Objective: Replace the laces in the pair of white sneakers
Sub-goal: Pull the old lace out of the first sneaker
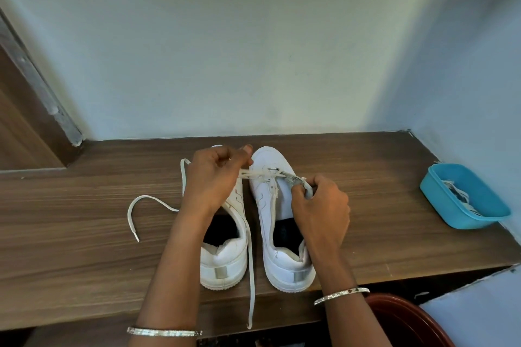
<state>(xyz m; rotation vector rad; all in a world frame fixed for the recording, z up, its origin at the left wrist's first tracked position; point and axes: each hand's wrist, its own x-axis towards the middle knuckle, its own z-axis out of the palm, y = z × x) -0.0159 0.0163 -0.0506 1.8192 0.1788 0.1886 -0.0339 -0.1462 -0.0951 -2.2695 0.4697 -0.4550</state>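
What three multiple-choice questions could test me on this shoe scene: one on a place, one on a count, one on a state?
1. Where is the blue plastic tub?
A. On the floor.
B. On the brown wooden table, right of the white low-top sneakers.
C. Between the sneakers.

2. How many sneakers stand on the table?
A. One.
B. Two.
C. Three.

3. What are the left hand and right hand doing?
A. Lying flat.
B. Lifting the tub.
C. Gripping the white flat lace.

Answers:
1 B: the tub sits near the table's right end, apart from the sneakers.
2 B: the left-hand sneaker and the right-hand sneaker stand side by side.
3 C: curled fingers hold lace out to both sides near the right-hand sneaker's toe.
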